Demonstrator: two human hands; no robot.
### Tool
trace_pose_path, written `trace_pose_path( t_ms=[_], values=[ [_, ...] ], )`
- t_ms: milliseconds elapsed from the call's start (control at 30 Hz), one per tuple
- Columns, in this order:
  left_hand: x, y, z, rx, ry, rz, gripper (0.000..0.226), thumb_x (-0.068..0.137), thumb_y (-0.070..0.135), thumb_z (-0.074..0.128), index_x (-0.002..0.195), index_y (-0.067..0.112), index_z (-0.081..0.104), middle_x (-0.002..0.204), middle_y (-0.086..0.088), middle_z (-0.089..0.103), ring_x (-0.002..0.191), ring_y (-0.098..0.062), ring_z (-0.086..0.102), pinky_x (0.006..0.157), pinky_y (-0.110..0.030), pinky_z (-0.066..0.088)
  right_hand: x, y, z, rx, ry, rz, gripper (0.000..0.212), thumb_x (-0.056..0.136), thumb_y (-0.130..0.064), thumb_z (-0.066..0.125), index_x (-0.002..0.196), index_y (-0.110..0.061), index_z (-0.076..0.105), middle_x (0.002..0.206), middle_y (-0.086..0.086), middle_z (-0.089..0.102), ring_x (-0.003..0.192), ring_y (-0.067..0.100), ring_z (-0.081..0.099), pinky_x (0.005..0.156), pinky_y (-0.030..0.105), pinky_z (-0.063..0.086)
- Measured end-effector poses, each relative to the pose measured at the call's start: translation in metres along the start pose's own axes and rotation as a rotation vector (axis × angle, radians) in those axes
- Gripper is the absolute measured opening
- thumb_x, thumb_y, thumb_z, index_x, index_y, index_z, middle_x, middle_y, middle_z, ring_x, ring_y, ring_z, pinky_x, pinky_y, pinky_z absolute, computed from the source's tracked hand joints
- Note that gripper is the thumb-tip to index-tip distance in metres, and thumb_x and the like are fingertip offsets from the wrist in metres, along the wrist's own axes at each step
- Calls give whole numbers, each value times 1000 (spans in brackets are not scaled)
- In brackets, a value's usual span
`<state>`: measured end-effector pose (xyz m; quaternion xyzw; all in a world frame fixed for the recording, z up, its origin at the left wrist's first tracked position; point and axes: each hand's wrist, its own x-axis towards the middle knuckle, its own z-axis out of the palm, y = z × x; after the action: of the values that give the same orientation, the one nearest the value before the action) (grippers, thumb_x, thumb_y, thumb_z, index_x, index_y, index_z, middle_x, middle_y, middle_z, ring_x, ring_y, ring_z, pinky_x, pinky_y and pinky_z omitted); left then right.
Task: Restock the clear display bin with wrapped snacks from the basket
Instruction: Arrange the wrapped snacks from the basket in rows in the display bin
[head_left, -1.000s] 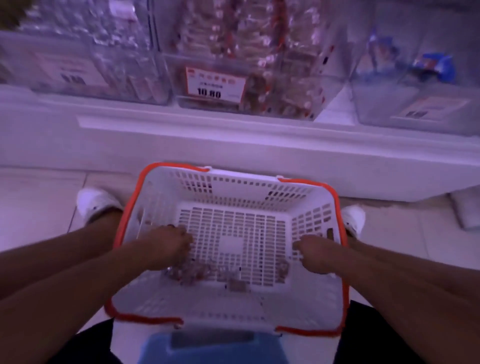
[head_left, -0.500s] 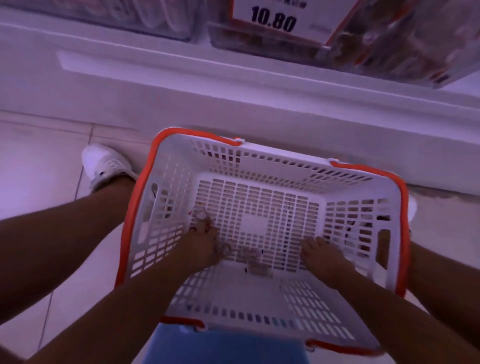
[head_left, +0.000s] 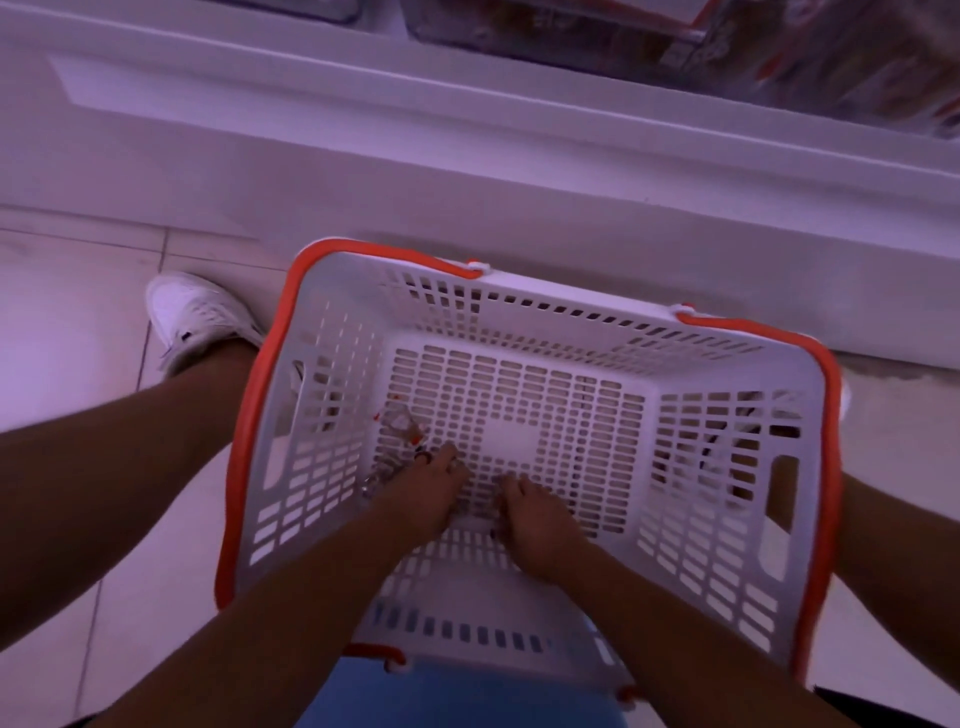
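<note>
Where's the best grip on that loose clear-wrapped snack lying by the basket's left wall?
Probably pinch the wrapped snack across its body from above. It lies flat and alone on the basket floor, clear of the wall, just ahead of the left hand, which is nearest. The right hand is farther. The wrapper ends are too blurred to judge.

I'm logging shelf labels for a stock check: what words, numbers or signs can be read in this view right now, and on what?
None can be read.
Clear plastic display bins along the top edge: red-and-white patches show, but they are cut off and too blurred to read.
White slotted plastic basket with an orange rim: no text visible.
Clear-wrapped snacks by the left hand: red marks only, illegible.
</note>
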<state>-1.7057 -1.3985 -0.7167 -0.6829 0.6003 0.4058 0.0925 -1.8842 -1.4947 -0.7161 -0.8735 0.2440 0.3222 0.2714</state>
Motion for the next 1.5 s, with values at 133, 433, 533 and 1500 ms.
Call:
trace_pose_path(
  t_ms=[133,433,533,1500],
  values=[
    [6,-18,-9,-220,13,38,22,73,18,68,92,11,61,111,-14,54,92,-31,58,73,-28,40,-6,17,-4,-5,-113,-29,44,88,-29,54,127,-11,50,126,15,52,119,32,49,95,37,41],
    [1,-18,-3,-62,-32,83,21,79,30,62,97,20,60,105,-8,62,98,-31,61,79,-35,48,-5,2,5,189,-243,-20,26,87,-25,60,100,-4,66,102,17,69,100,34,62,83,34,43],
    [-5,4,4,250,-105,215,34,89,23,56,122,14,56,129,-13,51,115,-36,51,93,-45,44,-8,-4,10,188,-236,-32,32,90,-26,55,113,-6,64,111,15,68,106,33,61,89,34,40],
    [-119,124,-288,-1885,413,58,33,75,-10,46,105,-7,61,76,-18,60,50,-26,50,43,-17,37,-146,-76,-274,1054,887,-89,27,86,-22,71,108,-37,64,95,-16,72,89,-4,66,82,15,50]
  ],
)
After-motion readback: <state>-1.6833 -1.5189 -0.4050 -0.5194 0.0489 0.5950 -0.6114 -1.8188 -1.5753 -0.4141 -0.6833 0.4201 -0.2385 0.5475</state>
